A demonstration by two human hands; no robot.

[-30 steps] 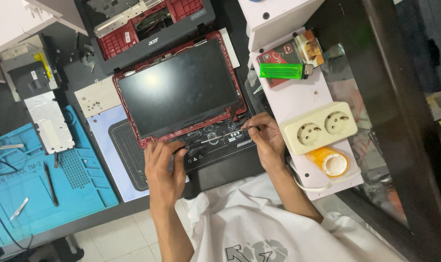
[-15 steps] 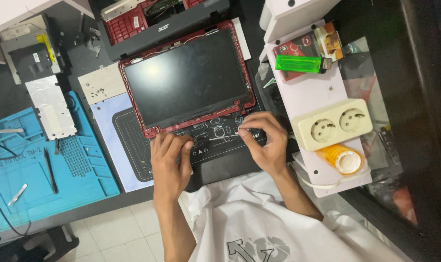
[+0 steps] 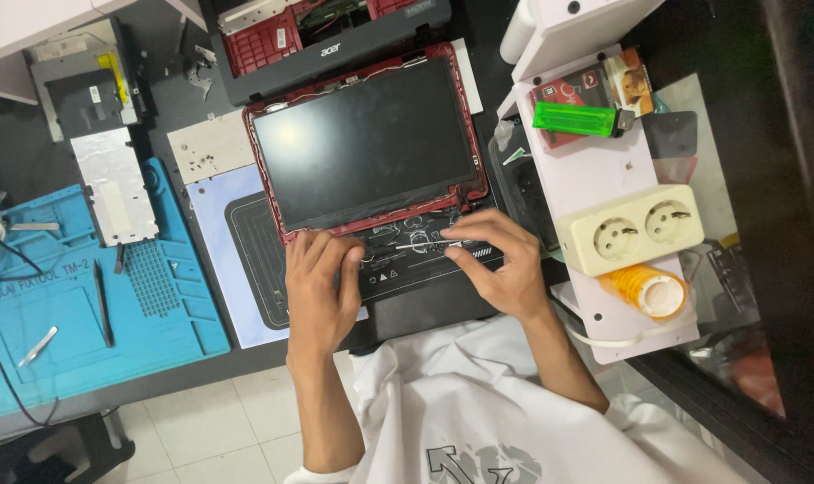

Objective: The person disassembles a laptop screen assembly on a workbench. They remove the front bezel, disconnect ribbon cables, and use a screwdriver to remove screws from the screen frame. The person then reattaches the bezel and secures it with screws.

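One opened red-framed laptop (image 3: 371, 148) lies on the dark surface (image 3: 30, 143), its single black screen facing up. Both hands rest on its exposed base just below the screen: the left hand (image 3: 322, 287) lies flat with fingers spread, gripping nothing, and the right hand (image 3: 496, 260) pinches one thin silver tool (image 3: 425, 245) against the internals. To the right, a white shelf (image 3: 595, 170) carries one green lighter (image 3: 575, 118), one cream double socket (image 3: 640, 229) and one orange tape roll (image 3: 647, 291). One blue mat (image 3: 156, 305) lies left.
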